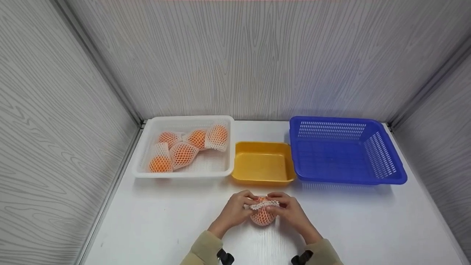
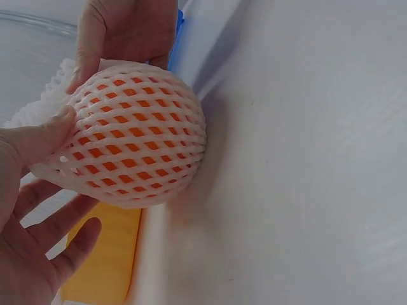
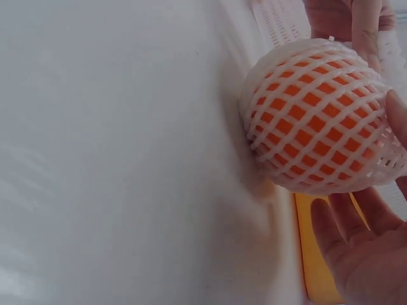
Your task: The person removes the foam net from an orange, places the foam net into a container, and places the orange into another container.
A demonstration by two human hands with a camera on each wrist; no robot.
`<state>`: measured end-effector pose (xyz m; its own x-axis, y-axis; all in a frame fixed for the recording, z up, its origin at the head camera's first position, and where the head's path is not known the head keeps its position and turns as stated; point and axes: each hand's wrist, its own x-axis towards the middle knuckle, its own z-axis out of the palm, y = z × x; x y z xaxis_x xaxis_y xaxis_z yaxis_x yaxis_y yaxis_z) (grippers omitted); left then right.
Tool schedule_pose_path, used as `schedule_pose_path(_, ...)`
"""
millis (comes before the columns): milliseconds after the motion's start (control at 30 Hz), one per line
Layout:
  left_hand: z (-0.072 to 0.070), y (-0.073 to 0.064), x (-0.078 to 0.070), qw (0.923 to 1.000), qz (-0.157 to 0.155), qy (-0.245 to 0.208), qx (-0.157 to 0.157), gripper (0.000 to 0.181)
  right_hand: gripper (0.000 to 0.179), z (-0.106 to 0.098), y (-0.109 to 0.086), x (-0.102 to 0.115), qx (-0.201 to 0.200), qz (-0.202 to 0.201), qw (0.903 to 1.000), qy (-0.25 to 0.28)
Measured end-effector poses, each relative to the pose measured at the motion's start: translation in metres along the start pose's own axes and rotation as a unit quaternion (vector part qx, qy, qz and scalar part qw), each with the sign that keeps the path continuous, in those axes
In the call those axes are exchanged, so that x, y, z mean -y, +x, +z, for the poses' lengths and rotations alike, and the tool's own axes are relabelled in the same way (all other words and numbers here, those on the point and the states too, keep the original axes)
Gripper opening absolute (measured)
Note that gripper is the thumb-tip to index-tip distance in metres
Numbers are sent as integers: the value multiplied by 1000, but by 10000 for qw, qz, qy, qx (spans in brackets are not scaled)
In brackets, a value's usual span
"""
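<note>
An orange fruit in a white foam net (image 1: 262, 218) sits on the table between both hands. My left hand (image 1: 235, 209) pinches the net's gathered edge on the left side, its thumb on the mesh in the left wrist view. My right hand (image 1: 291, 211) pinches the same edge from the right. The foam net (image 3: 318, 121) still covers the fruit's lower part, while a bit of bare orange peel shows above the folded edge in the head view. In the left wrist view, the lower fingers of the left hand (image 2: 38, 235) are spread beside the net.
A white basket (image 1: 184, 175) at the back left holds several netted orange fruits (image 1: 184, 154). Beside it stands a yellow tray (image 1: 263, 181), then a blue basket (image 1: 349, 180) at the right. Wood-patterned panels (image 1: 220, 59) enclose the table's back and sides.
</note>
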<state>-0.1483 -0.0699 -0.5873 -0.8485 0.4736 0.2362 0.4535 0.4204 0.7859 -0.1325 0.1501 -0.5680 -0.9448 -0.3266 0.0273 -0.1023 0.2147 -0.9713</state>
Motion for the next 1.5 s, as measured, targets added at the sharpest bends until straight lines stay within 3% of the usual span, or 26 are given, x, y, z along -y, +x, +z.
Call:
schedule_pose_path(233,3,3,1,9994,-8,-90,-342,15,6,5,1,8,-757,-442,9952,-437)
schedule_pose_path(400,1,2,4,9991,-403,-88,-25,41,9,10,0,9,-1008,-360,9925,-582)
schedule_pose_path(533,0,1,5,9990,-435,-57,102,34,24,8,-3,7,-755,-226,9958,-456)
schedule_pose_path(733,-1,0,4,9986,-368,-340,-184,16,41,2,-3,3,-75,-224,9996,-146)
schedule_pose_path(1000,3,1,6,9969,-224,-519,-538,15,10,5,2,6,-627,-346,9968,-366)
schedule_pose_path(1267,3,1,5,9943,-205,-526,-902,10,12,10,3,11,-993,-389,9933,-435)
schedule_pose_path(1367,4,1,6,9927,-169,-456,-1102,12,19,10,2,7,-843,-390,9954,-253)
schedule_pose_path(1500,5,-1,7,9902,-275,-351,-1322,10,33,8,2,0,-296,-216,9991,217)
